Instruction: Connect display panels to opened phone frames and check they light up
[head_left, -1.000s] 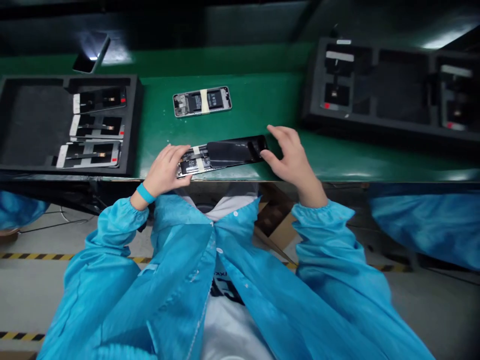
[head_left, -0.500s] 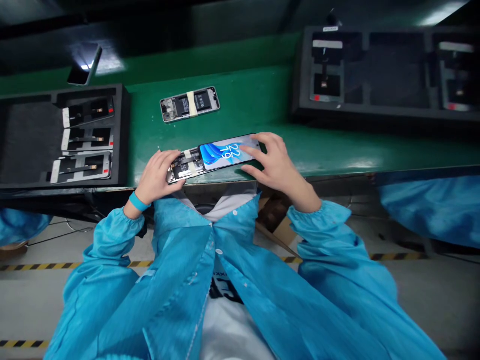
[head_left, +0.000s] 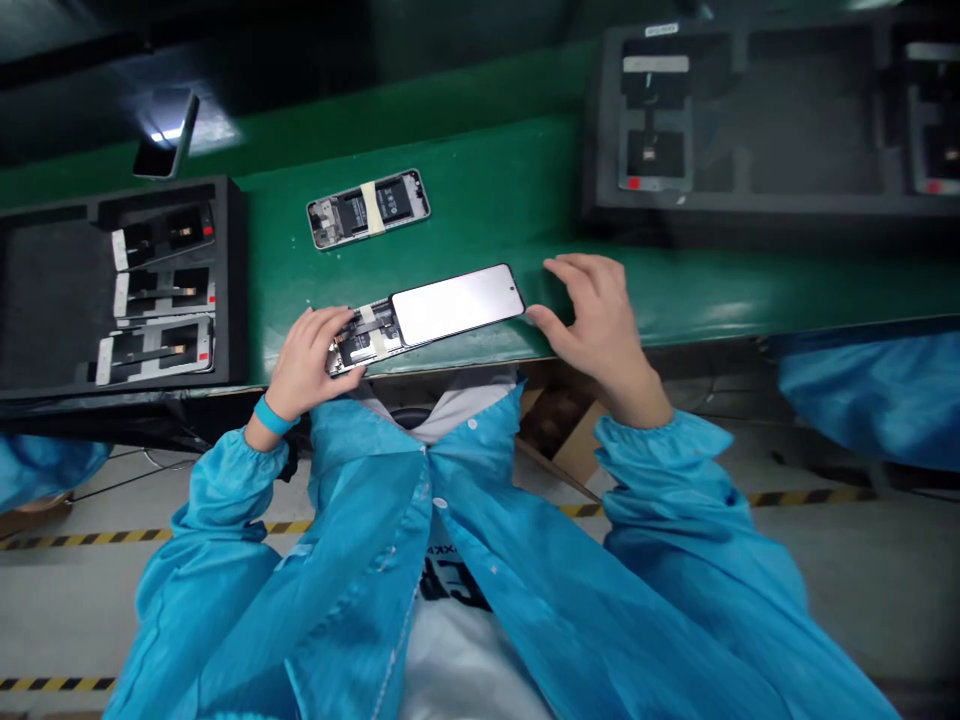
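My left hand (head_left: 311, 362) grips the left end of an opened phone body (head_left: 367, 332), thumb along its near edge and fingers over its far edge. Strips of pale tape cross the phone's bare inside. A phone screen (head_left: 457, 305), lit plain white, overlaps the body's right part and reaches out to the right. Just past the screen's right end is my right hand (head_left: 596, 315), its thumb and fingers apart and nothing between them. Farther back on the green bench lies a second opened phone (head_left: 369, 209) with a tape band round its middle.
A black foam tray (head_left: 234, 285) at the left holds several screen panels (head_left: 156, 345). Another foam tray (head_left: 600, 150) with panels stands at the back right. Behind the left tray a phone (head_left: 161, 150) leans upright. Blue sleeves of other people (head_left: 840, 400) show at both sides.
The lit screen has gone from a blue wallpaper with a clock to plain white. My right hand has come off the screen and moved right. The left hand keeps its grip.
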